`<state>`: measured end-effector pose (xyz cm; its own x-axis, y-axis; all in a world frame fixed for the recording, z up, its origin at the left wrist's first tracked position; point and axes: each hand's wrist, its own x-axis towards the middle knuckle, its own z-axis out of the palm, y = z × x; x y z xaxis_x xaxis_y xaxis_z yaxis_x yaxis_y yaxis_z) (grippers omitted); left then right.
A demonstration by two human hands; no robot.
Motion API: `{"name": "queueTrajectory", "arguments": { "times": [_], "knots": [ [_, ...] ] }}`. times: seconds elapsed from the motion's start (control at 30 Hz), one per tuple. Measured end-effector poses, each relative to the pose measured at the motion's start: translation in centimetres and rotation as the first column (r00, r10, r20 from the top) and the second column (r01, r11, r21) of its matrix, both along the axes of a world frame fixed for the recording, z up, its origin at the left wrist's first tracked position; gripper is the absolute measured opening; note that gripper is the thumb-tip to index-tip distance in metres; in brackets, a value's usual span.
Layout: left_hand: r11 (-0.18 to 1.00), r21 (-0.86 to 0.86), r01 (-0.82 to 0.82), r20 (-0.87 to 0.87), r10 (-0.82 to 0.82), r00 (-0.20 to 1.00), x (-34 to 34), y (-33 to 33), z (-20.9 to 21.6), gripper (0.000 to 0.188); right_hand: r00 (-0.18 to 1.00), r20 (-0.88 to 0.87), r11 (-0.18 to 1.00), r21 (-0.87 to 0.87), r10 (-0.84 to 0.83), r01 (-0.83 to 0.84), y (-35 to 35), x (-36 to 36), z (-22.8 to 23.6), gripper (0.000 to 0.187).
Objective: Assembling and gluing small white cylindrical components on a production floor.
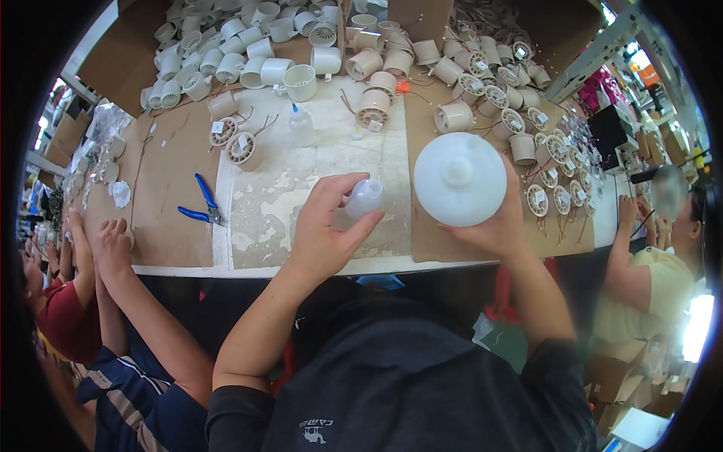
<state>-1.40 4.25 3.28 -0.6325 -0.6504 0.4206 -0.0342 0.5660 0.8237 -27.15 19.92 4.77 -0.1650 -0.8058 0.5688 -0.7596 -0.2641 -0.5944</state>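
Note:
My left hand (pixel 331 226) is closed round a small translucent white plastic bottle (pixel 364 197), its uncapped neck tipped up between thumb and fingers. My right hand (pixel 501 222) grips a large round white plastic bottle (pixel 456 197) from below and its right side; its neck faces up. The two bottles are held side by side, apart. Beyond my left hand stands a clear squeeze bottle (pixel 303 129) with a blue pointed tip. A small pale cap (pixel 356 134) lies to its right. Blue-handled cutters (pixel 203 203) rest on the cardboard to the left.
White ribbed plastic cups (pixel 233 56) are heaped at the back left. Cream motor housings (pixel 456 117) with wires spread along the back right. Two housings (pixel 242 151) sit beyond the cutters. A co-worker's arms (pixel 124 260) reach in at left; another person (pixel 640 286) works at right.

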Motion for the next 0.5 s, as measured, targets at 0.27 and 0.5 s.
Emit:
{"name": "queueTrajectory", "arguments": {
  "times": [0.27, 0.5],
  "knots": [
    [1.000, -0.018, -0.003, -0.018, 0.003, 1.000, 0.6, 0.7, 1.7, 0.054, 0.929, -0.367, 0.994, 0.066, -0.053, 0.083, -0.5, -1.0, 2.3, 0.116],
    [0.999, -0.026, -0.033, -0.017, 0.033, 0.999, 1.1, 0.9, 1.7, 0.053, 0.876, -0.482, 0.994, 0.087, -0.014, 0.064, -0.9, -1.2, 3.5, 0.114]
  ]
}}
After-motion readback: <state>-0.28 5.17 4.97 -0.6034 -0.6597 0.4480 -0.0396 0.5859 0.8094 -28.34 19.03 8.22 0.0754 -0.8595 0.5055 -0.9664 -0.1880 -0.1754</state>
